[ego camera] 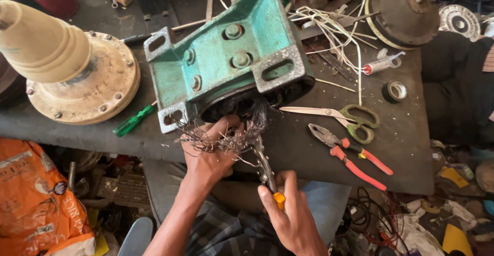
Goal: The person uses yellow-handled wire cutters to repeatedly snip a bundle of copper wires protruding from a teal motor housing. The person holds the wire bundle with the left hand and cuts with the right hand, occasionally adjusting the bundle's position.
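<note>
Nearby, scissors, red pliers, tape roll beside green motor housing.

Chipped green-painted cast-metal motor housing, frayed dull wire windings (coppery), dusty matt bench

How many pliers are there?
2. One pair with orange handles is in the right hand, biting the tangled wire that the left hand holds. Red-handled pliers lie on the table beside the scissors. Clutter may hide more.
</note>
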